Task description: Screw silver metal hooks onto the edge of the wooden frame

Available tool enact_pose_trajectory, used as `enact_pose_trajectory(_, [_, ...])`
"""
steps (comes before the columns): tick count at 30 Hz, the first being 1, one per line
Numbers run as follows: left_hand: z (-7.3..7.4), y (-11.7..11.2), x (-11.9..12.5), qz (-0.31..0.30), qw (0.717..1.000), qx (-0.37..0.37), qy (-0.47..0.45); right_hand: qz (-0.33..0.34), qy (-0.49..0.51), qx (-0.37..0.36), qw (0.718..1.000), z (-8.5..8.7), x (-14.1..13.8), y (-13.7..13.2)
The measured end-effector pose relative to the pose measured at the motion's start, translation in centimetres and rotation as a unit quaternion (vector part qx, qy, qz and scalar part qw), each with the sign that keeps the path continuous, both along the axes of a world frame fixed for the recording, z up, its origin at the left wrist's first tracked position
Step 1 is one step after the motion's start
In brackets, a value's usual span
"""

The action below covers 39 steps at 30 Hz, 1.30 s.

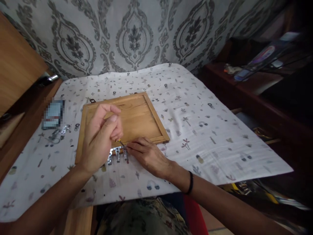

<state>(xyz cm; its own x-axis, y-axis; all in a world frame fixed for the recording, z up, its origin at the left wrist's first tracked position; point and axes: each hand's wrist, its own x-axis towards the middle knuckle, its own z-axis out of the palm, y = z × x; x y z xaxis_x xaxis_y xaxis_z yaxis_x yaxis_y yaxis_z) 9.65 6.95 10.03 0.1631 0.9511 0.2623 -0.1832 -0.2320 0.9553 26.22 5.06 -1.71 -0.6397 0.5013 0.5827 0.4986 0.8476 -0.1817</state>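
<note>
Floral cloth [200, 130], wooden board [139, 117]; left hand [100, 140] grip pinches small tool [121, 143]; right hand [149, 156] flat, unclenched, touching hook rack [117, 153].

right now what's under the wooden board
The board lies on the printed cloth. Metal hooks stick out at its near edge. The left hand, gripping a thin tool, covers part; the tabletop is hidden.
</note>
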Motion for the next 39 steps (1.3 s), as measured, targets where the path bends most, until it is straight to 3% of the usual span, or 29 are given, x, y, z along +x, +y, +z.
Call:
enact_pose_trajectory(6, [0.1,1.4,0.1,-0.14,0.99,-0.028,0.0,-0.004,-0.006,-0.008,1.0,0.0,-0.1,0.0])
enact_pose_trajectory(8, [0.0,1.8,-0.1,-0.143,0.989,-0.023,0.014,-0.004,-0.008,-0.007,1.0,-0.1,-0.1,-0.1])
enact_pose_trajectory(12, [-0.3,1.7,-0.3,-0.057,0.995,0.032,0.076,-0.005,-0.019,-0.014,1.0,-0.2,0.0,-0.1])
enact_pose_trajectory(15, [-0.4,1.1,-0.3,-0.037,0.995,0.032,0.082,-0.004,-0.008,-0.009,1.0,0.0,-0.1,-0.1])
enact_pose_trajectory(20, [-0.4,1.0,-0.3,-0.132,0.991,-0.02,0.012,-0.002,-0.004,-0.003,1.0,0.3,-0.1,-0.2])
enact_pose_trajectory(24, [-0.5,1.4,-0.4,-0.197,0.98,-0.017,0.024,-0.008,-0.011,-0.007,1.0,0.0,-0.1,-0.2])
enact_pose_trajectory(28, [-0.6,1.4,-0.9,-0.1,0.988,0.022,0.112,-0.004,-0.007,-0.007,1.0,0.0,-0.1,-0.1])
enact_pose_trajectory(33, [-0.2,0.8,-1.5,0.032,0.975,0.076,0.207,0.002,-0.004,-0.012,1.0,0.3,0.0,-0.1])
enact_pose_trajectory(36, [-0.4,0.6,-1.4,0.027,0.981,0.071,0.176,0.004,-0.003,-0.015,1.0,0.3,0.0,-0.1])
enact_pose_trajectory(39, [-0.9,0.7,-0.8,-0.003,0.998,0.027,0.06,0.01,0.01,-0.009,1.0,0.4,0.0,-0.1])
